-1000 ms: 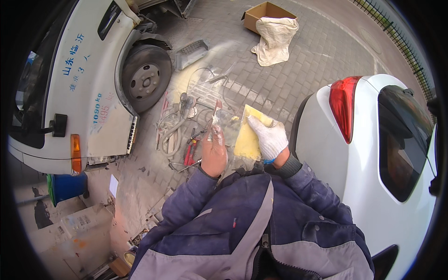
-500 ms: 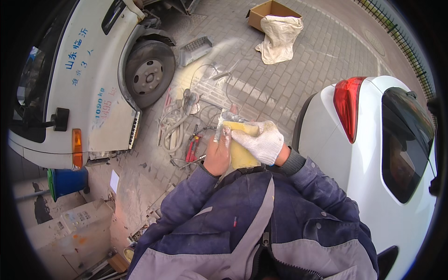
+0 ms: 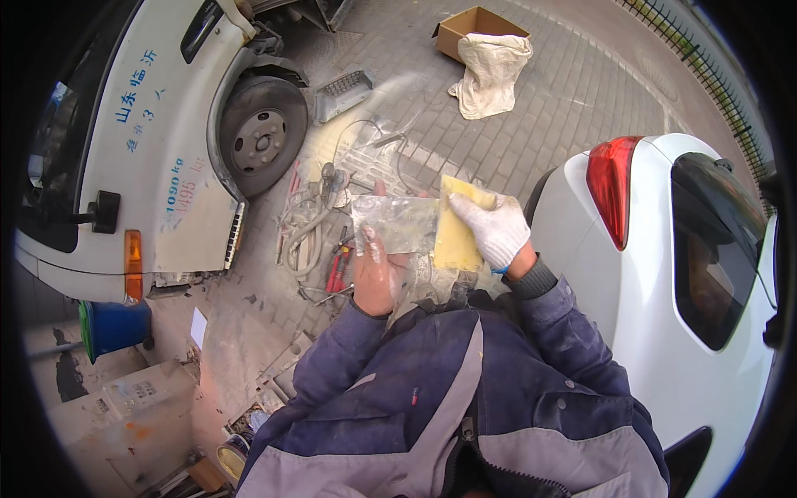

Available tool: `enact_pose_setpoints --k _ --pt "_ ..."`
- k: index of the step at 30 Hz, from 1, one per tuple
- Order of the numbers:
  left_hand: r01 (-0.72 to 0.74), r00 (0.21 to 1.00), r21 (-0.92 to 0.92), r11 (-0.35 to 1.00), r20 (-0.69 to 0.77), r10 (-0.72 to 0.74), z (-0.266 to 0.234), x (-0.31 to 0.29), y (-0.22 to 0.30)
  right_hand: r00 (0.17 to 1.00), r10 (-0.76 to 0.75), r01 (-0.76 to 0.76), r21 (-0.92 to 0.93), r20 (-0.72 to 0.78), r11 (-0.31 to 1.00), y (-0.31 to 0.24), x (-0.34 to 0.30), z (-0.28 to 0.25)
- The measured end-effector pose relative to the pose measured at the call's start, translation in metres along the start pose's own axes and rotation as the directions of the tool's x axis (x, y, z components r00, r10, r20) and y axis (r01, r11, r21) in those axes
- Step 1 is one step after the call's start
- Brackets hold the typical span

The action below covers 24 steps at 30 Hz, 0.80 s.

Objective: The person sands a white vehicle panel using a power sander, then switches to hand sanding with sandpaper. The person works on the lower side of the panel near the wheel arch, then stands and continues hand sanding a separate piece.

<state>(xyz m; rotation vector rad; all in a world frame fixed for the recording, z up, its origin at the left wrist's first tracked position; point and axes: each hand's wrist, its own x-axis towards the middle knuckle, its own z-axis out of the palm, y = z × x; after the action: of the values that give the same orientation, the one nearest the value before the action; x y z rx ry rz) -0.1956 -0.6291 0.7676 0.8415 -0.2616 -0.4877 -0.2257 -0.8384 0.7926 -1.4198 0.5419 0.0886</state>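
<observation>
Bare left hand, grasping a smeared grey plate; gloved right hand, clasping a flat yellow spreader at the plate's right edge, before the torso. Open cardboard box, cream cloth draped over its near side; blue bin, contents hidden; round tin, contents unclear.

Left hand and right hand mid-frame, between truck and car.
The plate in the left hand lies directly left of the scraper in the right; whether they touch is unclear. Left of centre, a hose lies on the paving. Upper centre, a cloth drapes over the near side of a cardboard box; a bin stands lower left.
</observation>
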Motion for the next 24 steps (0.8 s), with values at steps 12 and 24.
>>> enact_pose_setpoints --k 12,24 --pt "-0.064 0.997 0.651 0.757 0.02 0.068 -0.002 -0.016 -0.011 0.999 0.02 -0.025 0.117 0.04 0.993 0.019 -0.006 -0.001" --pt "-0.237 0.902 0.092 0.967 -0.348 0.254 0.049 0.004 -0.021 0.997 -0.056 0.037 0.271 0.062 0.962 0.0 0.018 -0.065"
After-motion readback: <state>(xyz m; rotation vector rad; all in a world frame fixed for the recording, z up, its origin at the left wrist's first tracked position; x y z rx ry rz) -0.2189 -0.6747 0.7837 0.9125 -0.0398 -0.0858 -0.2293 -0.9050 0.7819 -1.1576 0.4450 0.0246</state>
